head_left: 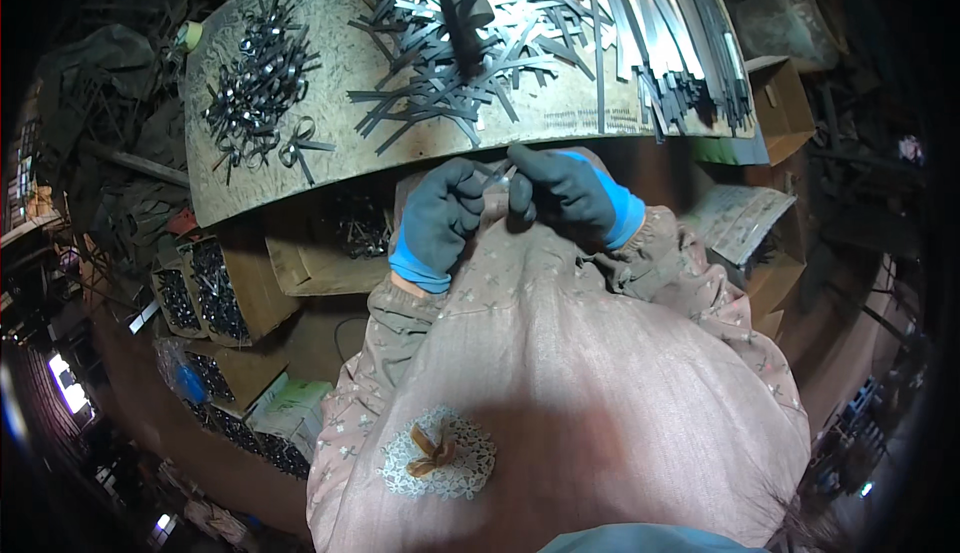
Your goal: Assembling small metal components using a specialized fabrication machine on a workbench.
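Observation:
My left hand (440,215) and my right hand (572,193) wear dark gloves with blue cuffs. They meet just off the table's near edge, fingers pinched around a small, shiny metal strip (495,177). My fingers hide most of it, so its full shape cannot be made out. Beyond my hands, a heap of short, flat metal strips (440,103) lies spread on the worn table (345,158). To the left sits a separate pile of bent, looped strips (258,93). Long strips (690,83) lie side by side at the table's right end.
A dark upright fixture (460,3) stands over the middle heap under bright light. Cardboard boxes (265,278) holding dark metal pieces stand below the table on the left. More boxes (783,108) are at the right. A small yellowish roll (190,35) is by the far left corner.

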